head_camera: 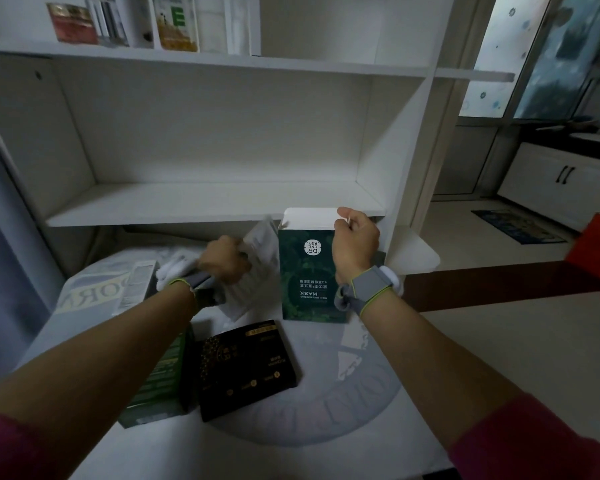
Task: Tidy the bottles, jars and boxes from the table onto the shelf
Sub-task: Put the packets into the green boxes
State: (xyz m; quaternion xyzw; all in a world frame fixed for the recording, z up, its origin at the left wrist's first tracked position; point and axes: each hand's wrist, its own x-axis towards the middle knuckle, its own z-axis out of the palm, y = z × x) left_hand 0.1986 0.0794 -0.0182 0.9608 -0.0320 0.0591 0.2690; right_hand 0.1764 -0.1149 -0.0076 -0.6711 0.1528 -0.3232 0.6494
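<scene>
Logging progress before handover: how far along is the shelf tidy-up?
Done: a red jar and some boxes stand on the top shelf. In hand: the right hand pinches the open flap of the dark green mask box, standing upside down on the table; the left hand grips pale sachets beside it. Left: the black box, green box and pale box lie on the table, plus the mask box itself.

"MASK" on green box

2 arms extended; left hand grips sachets; right hand pinches box flap.
</scene>
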